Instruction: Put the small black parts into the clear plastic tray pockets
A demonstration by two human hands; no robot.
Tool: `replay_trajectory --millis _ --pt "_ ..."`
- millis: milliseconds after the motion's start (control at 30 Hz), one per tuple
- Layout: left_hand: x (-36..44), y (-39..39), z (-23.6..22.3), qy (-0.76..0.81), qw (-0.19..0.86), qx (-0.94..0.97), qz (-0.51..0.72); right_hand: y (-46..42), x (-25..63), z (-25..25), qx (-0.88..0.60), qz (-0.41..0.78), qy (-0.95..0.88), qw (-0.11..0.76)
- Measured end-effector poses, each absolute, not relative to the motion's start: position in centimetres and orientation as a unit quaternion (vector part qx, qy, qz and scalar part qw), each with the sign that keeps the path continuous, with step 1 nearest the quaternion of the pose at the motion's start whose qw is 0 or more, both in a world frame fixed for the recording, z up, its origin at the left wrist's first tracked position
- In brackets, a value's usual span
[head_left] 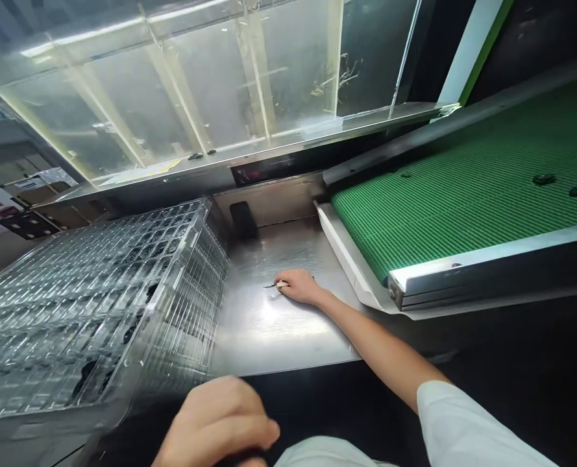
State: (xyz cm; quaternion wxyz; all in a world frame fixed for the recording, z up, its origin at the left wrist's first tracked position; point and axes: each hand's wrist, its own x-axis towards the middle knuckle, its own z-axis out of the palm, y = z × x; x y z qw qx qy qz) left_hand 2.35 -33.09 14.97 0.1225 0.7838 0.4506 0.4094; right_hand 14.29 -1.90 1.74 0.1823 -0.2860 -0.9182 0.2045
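In the head view, the right hand [298,287] rests on the steel desk [269,324], its fingers [288,279] pinched shut on a small pointed metal tool [270,285]. The blurred left hand [215,421] curls near stacked clear plastic trays [98,305], whose cells hold dark pieces [84,376]; whether it grips anything cannot be told. A green conveyor belt [463,194] runs beside the desk.

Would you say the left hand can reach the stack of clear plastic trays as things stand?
Probably yes: the left hand sits right beside the clear plastic trays, nothing visible between them.
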Motion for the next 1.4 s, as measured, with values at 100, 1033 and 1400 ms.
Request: replay_trajectory --millis 100,1033,1400 --pt "3.7 -29.4 13.2 0.505 0.155 0.752 0.394 -1.9 14.2 1.8 -0.289 0.196 -0.915 0.200" --pt "6.5 -5.9 1.7 0.495 0.366 0.469 0.634 -2.1 29.0 27.1 -0.215 -0.053 -0.923 0.314" --pt "6.0 -6.6 0.9 0.488 0.303 0.585 0.572 17.9 36.3 26.1 -0.482 -0.182 -0.856 -0.039"
